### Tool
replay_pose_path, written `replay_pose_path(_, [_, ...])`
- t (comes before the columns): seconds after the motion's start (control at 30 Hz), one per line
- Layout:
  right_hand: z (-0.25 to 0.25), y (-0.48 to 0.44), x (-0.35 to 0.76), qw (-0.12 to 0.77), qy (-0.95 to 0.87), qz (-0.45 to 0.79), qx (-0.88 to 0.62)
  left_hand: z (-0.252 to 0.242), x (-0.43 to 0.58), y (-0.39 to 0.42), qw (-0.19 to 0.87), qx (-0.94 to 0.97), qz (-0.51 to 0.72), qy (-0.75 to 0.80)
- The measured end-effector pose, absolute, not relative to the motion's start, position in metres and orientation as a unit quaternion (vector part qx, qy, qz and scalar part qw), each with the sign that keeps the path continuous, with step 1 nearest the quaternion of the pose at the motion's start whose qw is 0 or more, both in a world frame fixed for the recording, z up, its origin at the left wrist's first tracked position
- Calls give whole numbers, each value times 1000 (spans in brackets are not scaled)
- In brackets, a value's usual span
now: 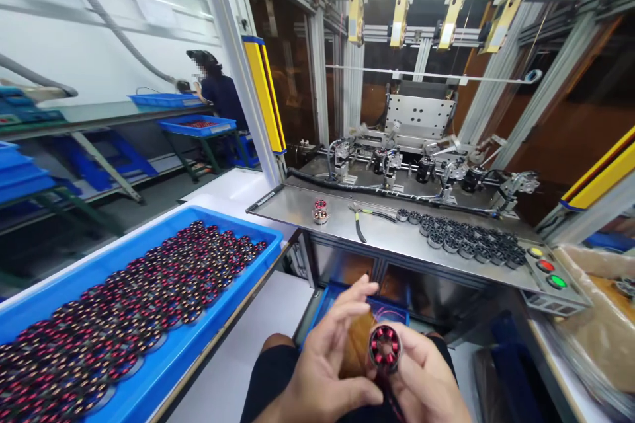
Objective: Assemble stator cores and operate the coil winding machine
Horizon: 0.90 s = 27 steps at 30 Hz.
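A motor stator (pixel 385 347) with red copper windings and a dark ring is held up in my right hand (pixel 421 367), fingers closed around its side. Dark wires hang below it. My left hand (pixel 330 350) is just to the left, its fingers stretched and apart, with the thumb tip close beneath the stator. Whether that thumb touches it I cannot tell. Between the two hands shows a smooth brown surface (pixel 356 347), its kind unclear.
On my left stands a blue tray (pixel 270 248) filled with similar stators. The metal bench (pixel 292 208) carries two stators (pixel 321 213), cutting pliers (pixel 361 221) and a cluster of dark rings (pixel 466 241). Behind are machine fixtures (pixel 424 168); right, a button box (pixel 558 297). A person (pixel 225 96) works farther back.
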State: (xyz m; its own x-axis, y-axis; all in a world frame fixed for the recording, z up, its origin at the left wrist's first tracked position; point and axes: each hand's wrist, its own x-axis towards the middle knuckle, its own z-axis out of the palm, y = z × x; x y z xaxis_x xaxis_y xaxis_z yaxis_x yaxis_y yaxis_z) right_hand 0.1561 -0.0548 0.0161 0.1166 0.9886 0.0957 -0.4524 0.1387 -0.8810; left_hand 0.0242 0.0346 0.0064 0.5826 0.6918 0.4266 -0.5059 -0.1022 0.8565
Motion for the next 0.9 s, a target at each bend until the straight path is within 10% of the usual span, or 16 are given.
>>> replay_pose_path(0.17, [12, -60, 171, 619, -600, 118, -493, 20, 16, 30, 576, 691, 399, 180])
replay_pose_path(0.3, [17, -63, 174, 567, -668, 13, -482, 29, 18, 24, 608, 688, 344, 196])
replay_pose_path(0.67, [41, -71, 172, 560, -669, 103, -478, 34, 18, 24, 437, 769, 445, 139])
replay_pose_path(0.9, [51, -73, 171, 535, -618, 191, -543, 24, 20, 18, 633, 654, 399, 108])
